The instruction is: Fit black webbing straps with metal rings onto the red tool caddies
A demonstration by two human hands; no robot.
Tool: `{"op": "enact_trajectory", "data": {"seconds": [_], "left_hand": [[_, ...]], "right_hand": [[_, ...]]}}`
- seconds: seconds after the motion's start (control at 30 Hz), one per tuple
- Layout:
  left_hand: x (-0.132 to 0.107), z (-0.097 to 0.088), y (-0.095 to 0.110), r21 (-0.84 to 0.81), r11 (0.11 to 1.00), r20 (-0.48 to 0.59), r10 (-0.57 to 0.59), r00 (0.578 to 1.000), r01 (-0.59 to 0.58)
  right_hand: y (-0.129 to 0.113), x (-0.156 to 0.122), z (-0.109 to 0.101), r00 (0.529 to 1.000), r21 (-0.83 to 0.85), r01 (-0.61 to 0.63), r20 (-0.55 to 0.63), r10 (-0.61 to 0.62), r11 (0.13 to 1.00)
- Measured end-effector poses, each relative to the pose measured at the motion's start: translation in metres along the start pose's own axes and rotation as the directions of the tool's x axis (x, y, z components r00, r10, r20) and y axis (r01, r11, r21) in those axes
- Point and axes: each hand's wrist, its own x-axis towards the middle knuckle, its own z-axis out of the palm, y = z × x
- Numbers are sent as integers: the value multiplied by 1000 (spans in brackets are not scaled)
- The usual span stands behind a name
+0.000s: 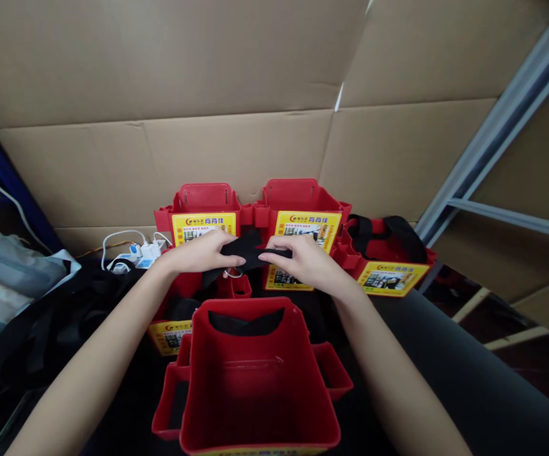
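Black strap [251, 252] stretched between left hand [202, 252] and right hand [302, 259] (both pinching it), above red bag [259, 380]

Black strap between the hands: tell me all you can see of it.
The black strap looks like flat woven webbing, matte and limp. The left hand and the right hand pinch it from either side, holding it roughly level above the open red bag. A small metal ring hangs under it near the left hand. Its ends are hidden.
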Motion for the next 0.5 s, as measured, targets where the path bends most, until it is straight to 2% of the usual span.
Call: {"op": "enact_trajectory", "data": {"seconds": [0.07, 0.13, 0.23, 0.33, 0.4, 0.5], "left_hand": [[1, 7, -5, 8, 1000, -13, 22, 1000, -22], [4, 13, -5, 31, 996, -51, 85, 995, -84], [7, 20, -2, 67, 989, -141, 140, 980, -131], [7, 22, -2, 61, 996, -294, 79, 953, -64], [5, 23, -5, 14, 1000, -381, 5, 925, 0], [-2, 27, -7, -93, 992, -425, -119, 897, 88]], "right_hand": [[0, -1, 1, 999, -25, 10, 40, -9, 1000], [-4, -1, 7, 998, 24, 19, 56, -21, 1000], [-8, 2, 18, 997, 115, -48, 58, 41, 992], [-8, 7, 25, 994, 134, -97, 54, 91, 986], [-7, 8, 25, 993, 158, -116, 5, 117, 981], [-7, 9, 24, 980, 242, -142, -105, 172, 960]]}}
